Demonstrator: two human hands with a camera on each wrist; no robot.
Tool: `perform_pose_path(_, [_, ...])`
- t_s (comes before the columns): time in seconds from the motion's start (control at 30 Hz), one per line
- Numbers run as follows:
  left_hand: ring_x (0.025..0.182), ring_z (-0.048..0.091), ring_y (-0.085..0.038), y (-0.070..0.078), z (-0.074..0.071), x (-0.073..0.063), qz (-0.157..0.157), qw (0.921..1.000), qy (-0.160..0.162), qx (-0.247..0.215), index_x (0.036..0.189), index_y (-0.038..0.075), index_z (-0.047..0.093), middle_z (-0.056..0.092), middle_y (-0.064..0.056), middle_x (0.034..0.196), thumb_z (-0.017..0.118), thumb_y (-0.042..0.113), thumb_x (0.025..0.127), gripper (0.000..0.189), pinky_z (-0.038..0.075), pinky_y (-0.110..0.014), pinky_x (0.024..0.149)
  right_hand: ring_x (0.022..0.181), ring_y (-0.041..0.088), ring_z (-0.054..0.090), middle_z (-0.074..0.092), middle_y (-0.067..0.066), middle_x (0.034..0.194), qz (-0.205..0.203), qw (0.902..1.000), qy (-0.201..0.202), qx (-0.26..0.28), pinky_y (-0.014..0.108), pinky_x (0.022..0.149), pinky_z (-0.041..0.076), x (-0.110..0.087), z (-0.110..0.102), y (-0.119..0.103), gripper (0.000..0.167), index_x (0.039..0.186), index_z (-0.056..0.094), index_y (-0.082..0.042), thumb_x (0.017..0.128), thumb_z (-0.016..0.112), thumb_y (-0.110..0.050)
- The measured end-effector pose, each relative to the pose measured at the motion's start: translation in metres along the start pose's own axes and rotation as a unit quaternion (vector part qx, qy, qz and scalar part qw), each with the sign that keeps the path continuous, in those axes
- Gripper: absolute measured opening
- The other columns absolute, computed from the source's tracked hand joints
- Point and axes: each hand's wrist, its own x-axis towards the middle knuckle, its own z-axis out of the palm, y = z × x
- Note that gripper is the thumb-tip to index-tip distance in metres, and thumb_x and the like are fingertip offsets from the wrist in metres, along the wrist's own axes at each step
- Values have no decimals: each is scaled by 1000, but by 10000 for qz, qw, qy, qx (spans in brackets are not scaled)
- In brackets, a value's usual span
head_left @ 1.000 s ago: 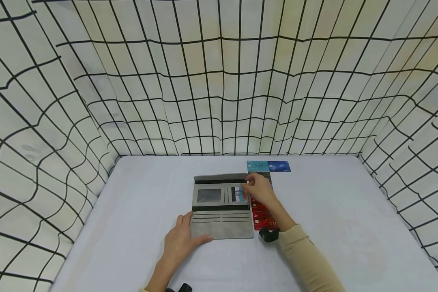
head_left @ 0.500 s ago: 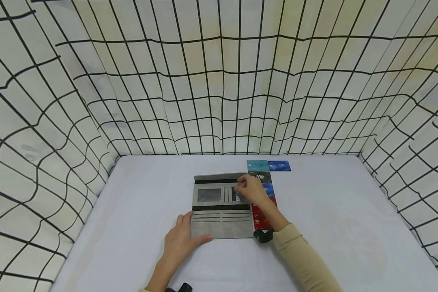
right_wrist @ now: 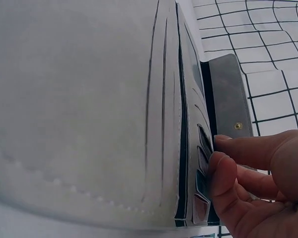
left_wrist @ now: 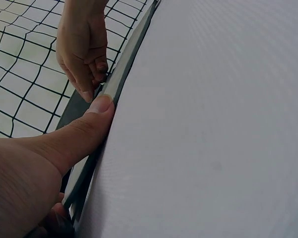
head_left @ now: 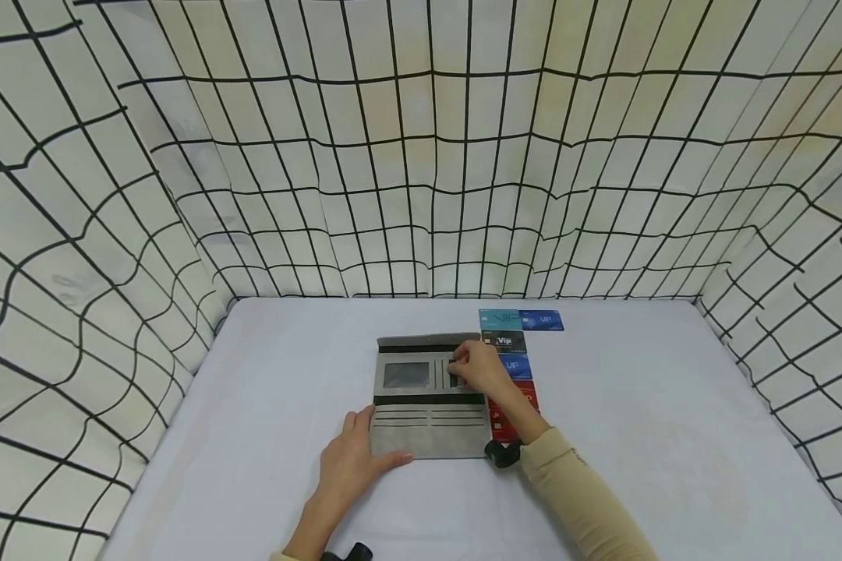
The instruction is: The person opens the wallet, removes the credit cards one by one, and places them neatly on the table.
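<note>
A grey wallet (head_left: pixel 428 444) lies unfolded on the white table, with slots and a clear window on its inner panels. My left hand (head_left: pixel 351 463) holds its near left corner, thumb along the front edge and fingers at the left side. Over the slots at the upper right, my right hand (head_left: pixel 482 370) has thumb and index finger closed together. In the right wrist view those fingertips pinch at the top edge of a dark card (right_wrist: pixel 205 138) in a slot. Other cards (right_wrist: pixel 201 207) sit in the neighbouring slots. The palm side is partly hidden in the head view.
Beside the wallet runs a column of cards: black (head_left: pixel 504 341), blue (head_left: pixel 515 366) and red (head_left: pixel 501 427), partly under the right forearm. A teal card (head_left: pixel 498 319) and another blue card (head_left: pixel 542 320) lie at its far end. Black-gridded white walls surround the table (head_left: pixel 638 436).
My right hand has moved left and slightly down over the slots, covering the colourful card seen there earlier. More of the card column shows. The left hand stays at the corner.
</note>
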Motion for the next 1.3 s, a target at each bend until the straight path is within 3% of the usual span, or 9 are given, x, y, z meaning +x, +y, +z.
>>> perform_pose_path(0.47, [67,58,-23,0,0,-1,4,10000,19,27,142,2,49,56,-11,109,87,61,62,106,46,-37,58,57,13,58,65,6,73,425,9982,-228,-352,25,53,49,6,3,-6,22,107,65,0,91,72,-13])
perform_pose_path(0.93, [62,50,-16,0,0,-2,67,10000,-22,-55,142,0,49,55,-10,105,87,59,64,105,43,-32,54,55,13,62,69,7,72,457,9911,-474,-1156,25,57,48,7,1,-21,25,115,67,6,96,66,-9])
perform_pose_path(1.17, [64,53,-18,-1,1,-2,86,9999,60,2,141,0,50,56,-10,105,87,59,63,105,44,-34,55,54,14,62,66,6,65,534,9921,-425,-1055,27,59,49,7,1,-20,23,113,68,6,97,63,-10])
perform_pose_path(1.3, [65,54,-18,-1,1,-2,93,9999,89,-8,141,0,50,56,-10,106,88,59,63,105,44,-34,55,53,14,63,66,6,64,588,9938,-365,-870,27,58,51,7,1,-19,18,105,71,3,97,65,-12])
